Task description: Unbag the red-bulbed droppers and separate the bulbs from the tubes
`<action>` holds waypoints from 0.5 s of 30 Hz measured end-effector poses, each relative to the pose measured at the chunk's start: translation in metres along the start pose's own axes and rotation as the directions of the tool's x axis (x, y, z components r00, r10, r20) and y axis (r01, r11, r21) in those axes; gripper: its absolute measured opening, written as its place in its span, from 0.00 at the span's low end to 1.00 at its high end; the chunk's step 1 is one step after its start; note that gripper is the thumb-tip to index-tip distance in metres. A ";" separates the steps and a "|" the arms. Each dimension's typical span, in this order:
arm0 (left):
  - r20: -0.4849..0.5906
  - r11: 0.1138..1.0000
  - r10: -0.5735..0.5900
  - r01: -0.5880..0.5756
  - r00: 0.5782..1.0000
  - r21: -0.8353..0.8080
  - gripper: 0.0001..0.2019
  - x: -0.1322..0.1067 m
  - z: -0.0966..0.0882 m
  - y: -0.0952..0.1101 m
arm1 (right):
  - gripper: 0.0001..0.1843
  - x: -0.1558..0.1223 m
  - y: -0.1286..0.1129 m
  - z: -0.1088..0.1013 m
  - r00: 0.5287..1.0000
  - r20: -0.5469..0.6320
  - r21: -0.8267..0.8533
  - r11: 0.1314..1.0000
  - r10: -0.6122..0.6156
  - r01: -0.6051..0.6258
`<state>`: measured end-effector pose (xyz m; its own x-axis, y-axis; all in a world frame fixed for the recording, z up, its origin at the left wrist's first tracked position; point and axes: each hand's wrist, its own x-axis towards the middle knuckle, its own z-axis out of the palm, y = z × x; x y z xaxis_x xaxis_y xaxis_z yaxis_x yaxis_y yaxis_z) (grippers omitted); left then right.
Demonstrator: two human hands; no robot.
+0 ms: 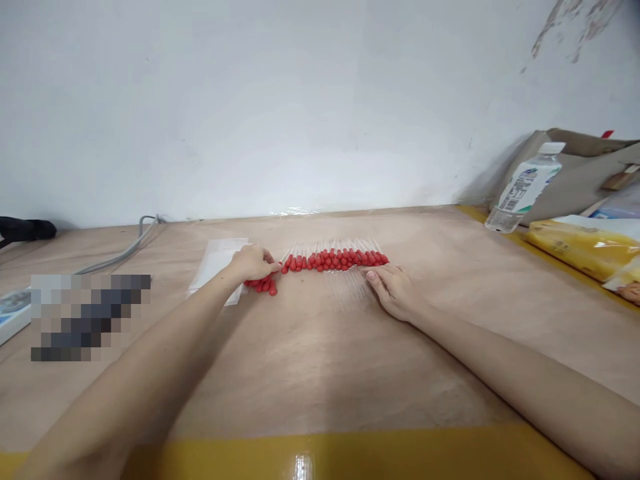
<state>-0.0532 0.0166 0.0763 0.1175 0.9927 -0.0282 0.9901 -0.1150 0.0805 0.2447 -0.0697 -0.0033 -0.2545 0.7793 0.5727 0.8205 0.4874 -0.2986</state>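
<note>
A row of thin, pale sticks with round red tips (333,259) lies across the middle of the table, tips toward me. My left hand (255,262) is at the row's left end, thumb and forefinger pinched at a red-tipped stick. Beneath that hand, a smaller bunch of red-tipped sticks (265,285) shows partly beside a white sheet (215,261). My right hand (395,288) rests at the right end, fingers stretched and lying low against the row. Clear, thin strips (345,290) lie just in front of the red tips, near my right thumb.
A water bottle (525,190) stands tilted at the right, by a grey-beige bag (575,173) and a yellow packet (585,247). At the left are a grey cable (120,257), a blurred-out dark object (93,319) and a black item (27,229). A white wall (300,107) closes off the back.
</note>
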 end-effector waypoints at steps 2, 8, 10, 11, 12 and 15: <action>0.086 0.998 -0.061 0.062 0.994 -0.010 0.14 0.001 -0.004 0.007 | 0.20 0.000 0.001 0.001 1.000 -0.020 0.015 1.000 0.012 -0.012; 0.125 0.995 -0.100 0.102 0.987 -0.004 0.13 0.000 -0.006 0.018 | 0.19 0.001 0.000 0.001 0.999 -0.033 0.032 0.999 0.011 -0.009; 0.099 0.994 -0.107 0.108 0.989 -0.007 0.13 0.000 -0.006 0.017 | 0.19 0.001 0.000 0.001 0.999 -0.030 0.061 0.998 0.016 -0.014; 0.076 0.994 -0.112 0.113 0.991 -0.005 0.13 0.000 -0.006 0.015 | 0.18 0.001 0.000 0.000 0.999 -0.028 0.075 0.997 0.018 -0.016; 0.048 0.993 -0.115 0.116 0.992 -0.002 0.14 0.000 -0.007 0.012 | 0.18 0.001 -0.001 0.000 0.999 -0.027 0.087 0.996 0.018 -0.016; -0.102 0.995 -0.099 0.099 0.990 -0.004 0.13 -0.008 -0.009 0.002 | 0.18 0.001 -0.002 0.000 0.999 -0.035 0.097 0.995 0.007 -0.004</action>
<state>-0.0523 0.0091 0.0852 0.0109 0.9978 0.0655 0.9965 -0.0162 0.0817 0.2432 -0.0698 -0.0021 -0.2305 0.7688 0.5964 0.7683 0.5200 -0.3733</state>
